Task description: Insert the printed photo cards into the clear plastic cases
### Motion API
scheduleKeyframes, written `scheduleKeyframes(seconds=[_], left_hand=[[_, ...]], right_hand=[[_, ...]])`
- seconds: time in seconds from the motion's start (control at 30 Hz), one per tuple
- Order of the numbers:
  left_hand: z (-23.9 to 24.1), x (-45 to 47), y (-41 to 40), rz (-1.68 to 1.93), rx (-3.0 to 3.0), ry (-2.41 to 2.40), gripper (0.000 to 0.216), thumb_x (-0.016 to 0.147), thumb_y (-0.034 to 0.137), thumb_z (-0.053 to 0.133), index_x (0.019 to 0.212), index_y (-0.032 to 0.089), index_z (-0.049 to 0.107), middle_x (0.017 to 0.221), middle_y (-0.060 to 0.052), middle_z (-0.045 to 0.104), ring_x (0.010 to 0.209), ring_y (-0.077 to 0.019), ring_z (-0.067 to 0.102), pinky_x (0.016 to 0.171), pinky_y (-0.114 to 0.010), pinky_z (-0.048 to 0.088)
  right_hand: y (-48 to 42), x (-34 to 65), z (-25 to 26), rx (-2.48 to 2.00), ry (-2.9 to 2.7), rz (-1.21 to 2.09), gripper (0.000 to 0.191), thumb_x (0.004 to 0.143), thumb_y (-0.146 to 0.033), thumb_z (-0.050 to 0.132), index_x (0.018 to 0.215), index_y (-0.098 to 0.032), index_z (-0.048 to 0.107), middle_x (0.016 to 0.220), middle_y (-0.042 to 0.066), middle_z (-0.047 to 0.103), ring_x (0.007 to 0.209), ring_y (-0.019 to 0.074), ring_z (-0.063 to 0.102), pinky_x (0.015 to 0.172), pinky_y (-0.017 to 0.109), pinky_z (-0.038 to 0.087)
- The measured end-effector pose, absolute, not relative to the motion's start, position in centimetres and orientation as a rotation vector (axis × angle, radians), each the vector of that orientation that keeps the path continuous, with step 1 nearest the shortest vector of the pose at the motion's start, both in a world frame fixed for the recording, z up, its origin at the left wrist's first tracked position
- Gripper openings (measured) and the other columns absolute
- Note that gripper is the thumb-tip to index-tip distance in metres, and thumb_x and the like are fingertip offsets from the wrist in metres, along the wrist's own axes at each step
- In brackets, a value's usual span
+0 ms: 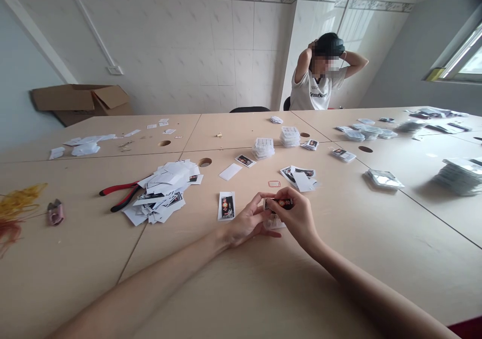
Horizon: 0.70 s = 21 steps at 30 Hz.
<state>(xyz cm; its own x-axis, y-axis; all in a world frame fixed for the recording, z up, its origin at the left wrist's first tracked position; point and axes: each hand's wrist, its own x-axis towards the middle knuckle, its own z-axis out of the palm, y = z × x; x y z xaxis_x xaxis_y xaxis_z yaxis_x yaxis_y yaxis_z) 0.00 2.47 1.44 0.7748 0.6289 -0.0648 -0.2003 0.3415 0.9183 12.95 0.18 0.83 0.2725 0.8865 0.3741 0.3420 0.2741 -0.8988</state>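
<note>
My left hand (pixel 246 223) is closed around a small clear plastic box (pixel 274 222), its thumb and fingers at the box's left side. My right hand (pixel 299 216) pinches a black printed card (pixel 283 204) with red and yellow lettering over the top of the box. Fingers cover part of both, and I cannot tell whether the card is stuck to the box. Left of my hands lies another black printed card (pixel 227 206) on white paper. Just beyond them are a red rounded outline (pixel 274 184) on the table and a small pile of printed cards (pixel 299 177).
A heap of white paper slips (pixel 165 188) partly covers red-handled pliers (pixel 124 193). Farther left are small pink cutters (pixel 55 212) and yellow threads (pixel 22 201). Stacked clear boxes (pixel 263 148) stand ahead, more boxes (pixel 459 177) at right. A person (pixel 316 85) sits across the table.
</note>
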Motion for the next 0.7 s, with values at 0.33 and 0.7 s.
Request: scheduleKeyframes(seconds=[0.33, 0.7], left_hand=[[1.26, -0.02, 2.63, 0.561, 1.115, 0.433, 0.024, 0.079, 0.025, 0.046, 0.103, 0.027, 0.044, 0.103, -0.004, 0.049, 0.086, -0.0154, 0.052, 0.072, -0.037, 0.047], [1.07, 0.39, 1.81, 0.729, 1.300, 0.584, 0.027, 0.080, 0.036, 0.040, 0.105, 0.026, 0.044, 0.108, -0.006, 0.047, 0.090, -0.0184, 0.048, 0.059, -0.031, 0.053]], right_hand=[[0.08, 12.94, 0.83, -1.312, -1.298, 0.558, 0.008, 0.066, -0.021, 0.057, 0.065, -0.017, 0.050, 0.060, -0.003, 0.051, 0.056, 0.0102, 0.046, 0.051, 0.022, 0.038], [-0.07, 12.81, 0.89, -1.275, -1.336, 0.544, 0.010, 0.069, -0.022, 0.054, 0.064, -0.018, 0.047, 0.058, -0.003, 0.048, 0.053, 0.0090, 0.044, 0.049, 0.021, 0.036]])
